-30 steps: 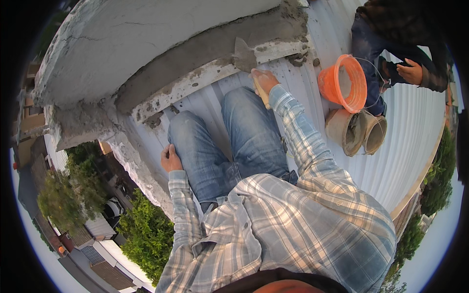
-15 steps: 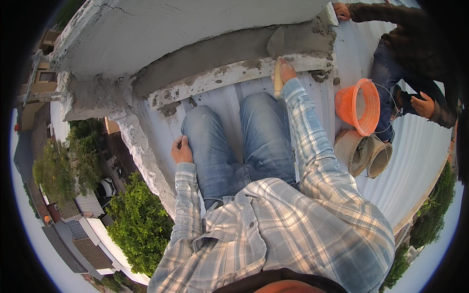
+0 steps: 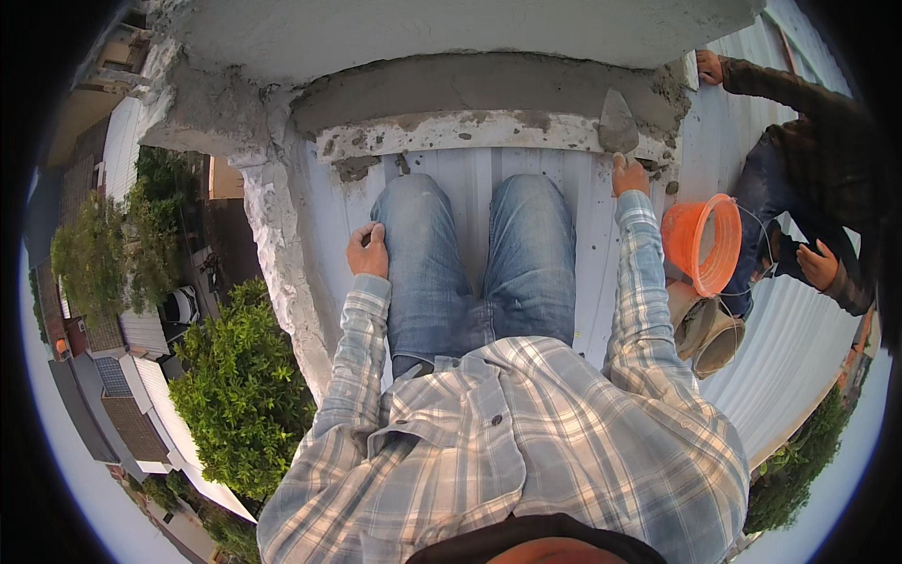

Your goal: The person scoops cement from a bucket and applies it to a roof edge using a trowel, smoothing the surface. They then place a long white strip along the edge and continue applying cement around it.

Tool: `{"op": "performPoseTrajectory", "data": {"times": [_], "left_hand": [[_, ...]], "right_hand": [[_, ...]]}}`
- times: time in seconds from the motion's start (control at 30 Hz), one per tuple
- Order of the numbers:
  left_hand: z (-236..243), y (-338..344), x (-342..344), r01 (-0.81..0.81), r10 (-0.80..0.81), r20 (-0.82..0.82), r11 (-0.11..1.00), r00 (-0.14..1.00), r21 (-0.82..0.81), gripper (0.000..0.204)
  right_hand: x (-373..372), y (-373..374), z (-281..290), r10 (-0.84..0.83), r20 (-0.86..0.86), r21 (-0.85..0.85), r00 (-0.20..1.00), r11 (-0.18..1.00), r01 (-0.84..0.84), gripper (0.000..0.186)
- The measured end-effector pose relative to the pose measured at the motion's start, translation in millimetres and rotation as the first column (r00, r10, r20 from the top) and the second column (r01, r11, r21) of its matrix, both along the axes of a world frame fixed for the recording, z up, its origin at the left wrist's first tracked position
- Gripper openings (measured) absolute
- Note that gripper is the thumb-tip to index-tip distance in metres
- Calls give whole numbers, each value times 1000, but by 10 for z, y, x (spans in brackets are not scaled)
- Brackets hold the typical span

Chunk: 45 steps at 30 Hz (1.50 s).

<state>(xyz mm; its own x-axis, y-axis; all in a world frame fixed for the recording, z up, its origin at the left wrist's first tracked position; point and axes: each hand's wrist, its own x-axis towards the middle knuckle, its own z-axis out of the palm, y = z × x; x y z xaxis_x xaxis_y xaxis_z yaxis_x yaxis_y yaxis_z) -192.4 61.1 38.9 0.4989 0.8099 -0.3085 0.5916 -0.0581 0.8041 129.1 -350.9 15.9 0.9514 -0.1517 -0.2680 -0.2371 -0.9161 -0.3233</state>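
My right hand (image 3: 630, 176) is closed around the handle of a pointed trowel (image 3: 617, 124). Its grey blade points away from me, over the right end of a long pale board (image 3: 451, 133) spattered with mortar. Behind the board runs a band of smooth wet grey mortar (image 3: 413, 85) at the foot of a plastered wall (image 3: 423, 28). My left hand (image 3: 367, 250) lies beside my left knee with its fingers curled in, and nothing shows in them.
An orange bucket (image 3: 688, 242) stands at my right, beside mortar-crusted buckets (image 3: 719, 343). Another person (image 3: 785, 169) sits beyond them, one hand near the wall's end. Ribbed metal roofing (image 3: 592, 254) lies under me. At left is a broken concrete edge (image 3: 277, 244) with trees and houses below.
My right hand has carried the trowel rightward along the board, from the mortar band to the board's right end. The view has shifted; my left hand still rests by my knee.
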Motion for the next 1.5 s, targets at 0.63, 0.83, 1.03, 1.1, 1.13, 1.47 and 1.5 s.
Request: {"op": "performPoseTrajectory", "data": {"times": [0.63, 0.83, 1.03, 1.1, 1.13, 1.47, 1.5], "left_hand": [[-160, 100, -183, -80, 78, -32, 995, 996, -67, 34], [50, 54, -183, -184, 193, 53, 974, 980, -133, 32], [27, 66, -144, -128, 136, 70, 986, 988, -102, 32], [63, 43, -90, -112, 117, 61, 990, 991, -82, 31], [71, 42, -94, -117, 121, 55, 991, 991, -71, 30], [-161, 155, -131, 5, -2, -22, 994, 1000, 113, 31], [-209, 190, -156, 13, -10, -17, 992, 1000, 126, 31]], "right_hand": [[-1874, 5053, -31, 771, 265, 241, 579, 528, -814, 47], [-1625, 4456, 571, 670, -127, 239, 732, 737, -632, 44], [-908, 3025, 574, 422, -47, 134, 906, 901, -413, 48], [-651, 2518, 548, 394, -84, 108, 915, 917, -385, 50], [-558, 2277, 537, 374, -103, 92, 922, 926, -365, 51], [371, -85, 431, 135, -82, -55, 987, 989, -140, 58], [444, -281, 409, 136, -55, -41, 989, 990, -138, 57]]}}
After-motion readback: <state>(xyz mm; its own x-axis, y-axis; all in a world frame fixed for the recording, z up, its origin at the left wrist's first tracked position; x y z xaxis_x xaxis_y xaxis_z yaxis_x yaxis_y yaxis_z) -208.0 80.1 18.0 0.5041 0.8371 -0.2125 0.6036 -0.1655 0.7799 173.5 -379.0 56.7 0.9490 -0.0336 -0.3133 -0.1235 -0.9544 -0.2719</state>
